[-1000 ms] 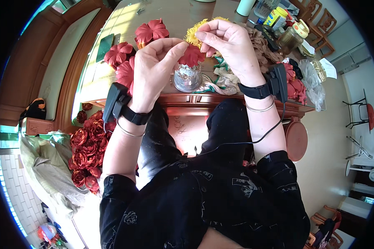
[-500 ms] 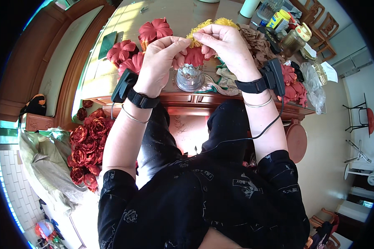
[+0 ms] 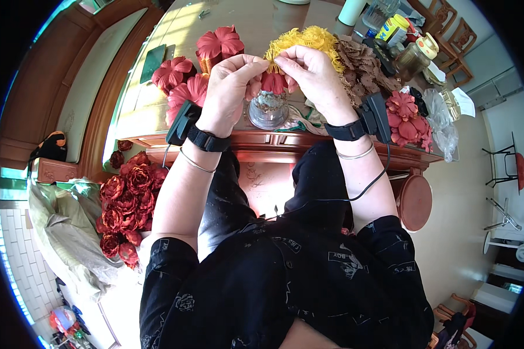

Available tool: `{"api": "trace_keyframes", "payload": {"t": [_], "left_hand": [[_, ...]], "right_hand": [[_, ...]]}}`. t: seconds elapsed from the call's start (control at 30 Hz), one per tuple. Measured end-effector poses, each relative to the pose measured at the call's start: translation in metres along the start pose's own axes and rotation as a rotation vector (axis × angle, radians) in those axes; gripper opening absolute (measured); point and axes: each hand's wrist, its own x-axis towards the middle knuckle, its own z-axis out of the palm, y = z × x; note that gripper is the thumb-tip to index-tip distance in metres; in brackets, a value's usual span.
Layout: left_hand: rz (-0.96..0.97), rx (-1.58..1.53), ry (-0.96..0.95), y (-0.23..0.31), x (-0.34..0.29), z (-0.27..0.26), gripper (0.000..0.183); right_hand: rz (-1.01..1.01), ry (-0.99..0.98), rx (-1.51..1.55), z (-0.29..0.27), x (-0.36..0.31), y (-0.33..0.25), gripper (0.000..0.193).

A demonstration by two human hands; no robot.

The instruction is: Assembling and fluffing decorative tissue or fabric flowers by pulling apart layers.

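Note:
Over the table's near edge, my left hand [image 3: 232,84] and my right hand [image 3: 311,70] face each other with thumbs and fingers pinched. Between their fingertips is a small yellow fringed flower centre [image 3: 271,57], gripped from both sides. A red fabric petal piece [image 3: 275,83] hangs just below it, partly behind the fingers. Under the hands stands a clear glass jar [image 3: 269,115] with pale, crusted stuff at its top. Beyond my right hand lies a heap of yellow fringed pieces [image 3: 317,42]. Stacks of red petals [image 3: 218,42] sit beyond my left hand.
Brown scalloped fabric pieces [image 3: 364,70] lie right of the yellow heap, near a lidded jar [image 3: 412,61]. More red petals [image 3: 407,119] and a clear plastic bag [image 3: 442,125] are at the right edge. Dark red artificial flowers [image 3: 128,200] stand low on the left. A phone-like slab [image 3: 153,63] lies far left.
Both hands have shifted slightly down toward me and stay pinched together. More of the yellow heap shows behind them, and the red petal piece now hangs lower over the jar.

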Motion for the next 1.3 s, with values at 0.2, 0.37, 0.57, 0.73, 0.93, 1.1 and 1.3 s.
{"api": "trace_keyframes", "payload": {"t": [0.2, 0.37, 0.57, 0.73, 0.93, 1.1, 1.3], "left_hand": [[-0.042, -0.038, 0.012, -0.001, 0.000, 0.001, 0.009], [-0.045, -0.014, 0.023, 0.003, 0.000, 0.002, 0.010], [-0.039, 0.008, 0.017, 0.003, 0.001, 0.002, 0.010], [-0.038, 0.059, -0.006, 0.000, 0.000, 0.002, 0.011], [-0.044, 0.024, 0.001, -0.003, -0.002, 0.002, 0.011], [-0.022, 0.066, -0.005, -0.006, -0.003, -0.002, 0.011], [-0.026, 0.087, -0.013, -0.004, -0.002, 0.000, 0.010]], "right_hand": [[-0.008, 0.001, 0.038, 0.000, 0.003, 0.002, 0.015], [0.049, 0.018, 0.100, 0.000, 0.004, -0.005, 0.017], [0.106, 0.047, 0.073, 0.006, 0.002, -0.015, 0.018], [0.048, 0.116, -0.023, 0.006, 0.006, 0.001, 0.020], [0.076, 0.157, 0.083, 0.012, 0.000, 0.006, 0.017], [0.023, 0.220, 0.130, 0.018, -0.005, 0.005, 0.009], [-0.162, 0.193, 0.055, 0.015, -0.003, 0.010, 0.006]]}}
